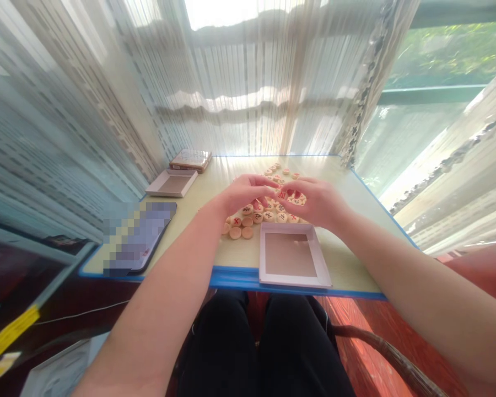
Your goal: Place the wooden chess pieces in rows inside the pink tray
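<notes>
Both my hands hover over a heap of round wooden chess pieces (pixel 252 218) with red and black characters, spread on a pale table (pixel 347 264). My left hand (pixel 243 193) curls its fingers down onto the pieces. My right hand (pixel 314 199) pinches a piece with a red character (pixel 281 194) between thumb and fingers. An open white box tray (pixel 292 255) lies empty at the table's near edge, just below my right hand.
A second white box half (pixel 172 182) and a flat patterned box (pixel 190 160) sit at the far left. A dark phone (pixel 143 237) lies at the left front. More pieces (pixel 278 169) lie farther back. Sheer curtains surround the table; my legs are beneath it.
</notes>
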{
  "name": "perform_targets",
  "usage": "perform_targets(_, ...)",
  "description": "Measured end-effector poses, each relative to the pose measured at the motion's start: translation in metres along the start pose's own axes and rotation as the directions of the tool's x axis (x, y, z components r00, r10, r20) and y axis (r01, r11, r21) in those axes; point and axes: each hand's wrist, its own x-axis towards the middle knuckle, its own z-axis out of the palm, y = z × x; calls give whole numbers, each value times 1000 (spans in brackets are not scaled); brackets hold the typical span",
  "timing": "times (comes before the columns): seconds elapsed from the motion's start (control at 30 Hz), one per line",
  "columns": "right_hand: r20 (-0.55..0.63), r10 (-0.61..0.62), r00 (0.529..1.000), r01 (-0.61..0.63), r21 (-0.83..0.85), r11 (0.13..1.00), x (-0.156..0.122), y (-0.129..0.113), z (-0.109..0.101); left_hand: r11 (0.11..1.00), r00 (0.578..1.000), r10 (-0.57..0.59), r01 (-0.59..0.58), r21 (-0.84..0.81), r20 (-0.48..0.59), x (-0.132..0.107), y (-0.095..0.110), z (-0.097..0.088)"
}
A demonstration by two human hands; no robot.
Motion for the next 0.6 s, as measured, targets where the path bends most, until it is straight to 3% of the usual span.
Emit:
perform_targets(0.07,52,37,998,-36,-17,999,1,2,-3,977,988,35,-3,212,-149,1,-4,0)
perform_targets(0.13,119,45,992,-45,-5,999,2,1,-8,866,940,167,5,500,-298,1,-7,1)
perform_targets(0.2,194,8,981,-18,47,999,2,-5,-12,766,908,271,-3,643,-319,0,-8,2)
perform_targets(0.27,298,-70,952,31,133,991,1,-14,-14,745,907,291,-15,667,-304,-2,-8,2)
perform_targets(0.4,458,-197,867,112,207,972,-4,-28,-9,747,947,249,-54,663,-203,-5,-7,2)
perform_targets(0.6,443,-196,875,135,165,977,-6,-11,7,826,998,66,-54,561,-1,-12,-4,0)
